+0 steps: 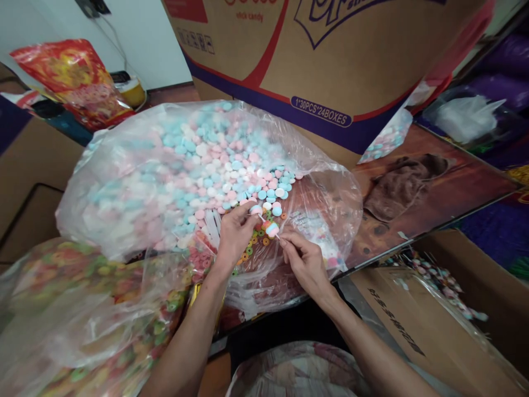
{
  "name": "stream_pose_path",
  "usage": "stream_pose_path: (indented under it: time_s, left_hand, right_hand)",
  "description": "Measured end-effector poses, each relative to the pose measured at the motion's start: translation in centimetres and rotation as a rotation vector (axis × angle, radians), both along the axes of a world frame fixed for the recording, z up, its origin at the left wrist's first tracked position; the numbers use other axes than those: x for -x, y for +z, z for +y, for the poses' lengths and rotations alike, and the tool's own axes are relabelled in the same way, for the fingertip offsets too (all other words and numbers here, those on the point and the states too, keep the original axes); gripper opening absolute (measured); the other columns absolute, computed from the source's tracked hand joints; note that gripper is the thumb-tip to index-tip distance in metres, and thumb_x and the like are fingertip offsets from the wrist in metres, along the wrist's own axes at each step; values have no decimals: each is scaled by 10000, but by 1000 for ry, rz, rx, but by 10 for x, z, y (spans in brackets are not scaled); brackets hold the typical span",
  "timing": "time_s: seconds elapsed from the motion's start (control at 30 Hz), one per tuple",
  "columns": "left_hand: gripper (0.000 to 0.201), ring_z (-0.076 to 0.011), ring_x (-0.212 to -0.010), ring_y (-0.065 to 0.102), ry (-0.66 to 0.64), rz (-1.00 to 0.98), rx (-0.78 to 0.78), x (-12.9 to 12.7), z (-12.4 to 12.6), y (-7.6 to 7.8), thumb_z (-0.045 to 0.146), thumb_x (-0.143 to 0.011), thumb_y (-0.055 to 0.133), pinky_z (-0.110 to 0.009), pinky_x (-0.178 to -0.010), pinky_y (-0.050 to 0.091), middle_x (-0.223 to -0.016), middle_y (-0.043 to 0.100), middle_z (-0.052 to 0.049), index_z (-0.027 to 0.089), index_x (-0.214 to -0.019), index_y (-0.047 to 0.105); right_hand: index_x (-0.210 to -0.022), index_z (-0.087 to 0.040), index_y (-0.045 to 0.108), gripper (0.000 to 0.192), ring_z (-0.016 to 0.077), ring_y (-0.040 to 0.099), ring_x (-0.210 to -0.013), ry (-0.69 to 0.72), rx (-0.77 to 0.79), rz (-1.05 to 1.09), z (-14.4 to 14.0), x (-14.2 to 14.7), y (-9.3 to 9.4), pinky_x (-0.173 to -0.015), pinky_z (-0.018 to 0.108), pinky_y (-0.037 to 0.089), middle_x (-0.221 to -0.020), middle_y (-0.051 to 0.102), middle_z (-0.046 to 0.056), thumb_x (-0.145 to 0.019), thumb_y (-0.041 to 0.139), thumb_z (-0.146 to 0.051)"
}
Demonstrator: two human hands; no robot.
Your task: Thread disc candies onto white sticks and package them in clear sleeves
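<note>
- Nearest you, at the bottom edge, a patterned cloth (297, 369) lies between your two forearms.
- Your right hand (303, 262) is pinched shut on a thin white stick, thumb and forefinger closed, the other fingers curled in.
- That stick carries a pink, white and blue candy piece (271, 229) at its far tip, just left of your right fingertips.
- Your left hand (235, 231) is closed at the fingertips on a second small candy (256, 210), just beside the first; the two hands nearly meet.
- Both hands work at the mouth of a big clear plastic bag (330, 198) that lies on its side, full of pastel blue, pink and white discs (215, 160), with small coloured rings (252, 245) loose under your fingers.
- To the near left, another clear bag (82, 309) holds multicoloured ring sweets.
- Far behind stands a large cardboard carton (330, 55) printed "1*30PCS*24BOXES".
- To the right, a brown cloth (400, 184) lies on a printed board, and an open box (438, 325) sits nearer.
- Far left sits a red printed bag (70, 77).
</note>
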State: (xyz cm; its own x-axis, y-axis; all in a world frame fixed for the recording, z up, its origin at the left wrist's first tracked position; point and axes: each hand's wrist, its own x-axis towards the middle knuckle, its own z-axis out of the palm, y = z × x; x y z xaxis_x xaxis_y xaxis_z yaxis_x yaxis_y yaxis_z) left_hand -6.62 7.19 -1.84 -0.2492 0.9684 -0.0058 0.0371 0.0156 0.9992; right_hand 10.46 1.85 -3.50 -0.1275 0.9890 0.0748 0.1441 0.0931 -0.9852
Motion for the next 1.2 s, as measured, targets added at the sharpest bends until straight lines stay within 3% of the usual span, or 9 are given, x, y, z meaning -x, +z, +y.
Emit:
stream_pose_path:
  time_s: [0.2, 0.47, 0.6, 0.83, 0.97, 1.2]
  left_hand:
    - [454, -169, -736, 681, 49, -173, 55, 0, -6, 0, 288, -580, 845, -325, -754, 566, -855, 777, -54, 138, -1004, 783]
    - [484, -213, -836, 723, 21, -142, 88, 3, -9, -4, 308, -611, 856, -378, -829, 590, -919, 787, -69, 153, -1064, 779]
    - [404, -203, -871, 718, -15, 25, -5, 2, -9, -11, 284, -715, 774, -354, -835, 579, -1050, 771, -80, 171, -1102, 770]
    - [290, -168, -868, 687, -47, 454, -181, -3, -15, -11, 170, -836, 621, -289, -799, 545, -1013, 743, -58, 196, -1083, 770]
    - [311, -174, -906, 686, -101, 552, -180, -5, -19, -3, 149, -864, 589, -288, -823, 542, -1036, 747, -63, 194, -1127, 749]
    - [347, -212, -1163, 658, -150, 612, -146, -9, -33, 3, 193, -945, 502, -354, -1016, 506, -1223, 731, -66, 227, -1223, 707]
  right_hand:
    - [-1002, -213, 739, 247, 132, 464, -587, 7, 7, -51, -3, -2, -1, -586, 257, 384, -646, 526, -25, -984, 531, -346]
    - [-932, -208, 703, 235, 136, 453, -574, 11, 29, -107, -3, -3, -2, -569, 257, 374, -619, 493, -32, -982, 528, -356]
    - [-732, -210, 588, 266, 131, 427, -558, 31, 58, -152, -1, -4, 1, -542, 255, 341, -585, 463, -35, -964, 519, -320]
    - [-700, -213, 548, 235, 134, 425, -552, 3, 101, -130, 0, 3, 2, -518, 256, 312, -568, 473, -30, -919, 512, -290]
    - [-722, -213, 557, 224, 137, 427, -554, -20, 97, -75, 0, 8, -1, -523, 258, 322, -567, 464, -32, -922, 502, -298]
    - [-710, -221, 523, 286, 135, 421, -551, -40, 72, -60, 0, 9, -4, -524, 261, 317, -565, 449, -37, -960, 483, -353]
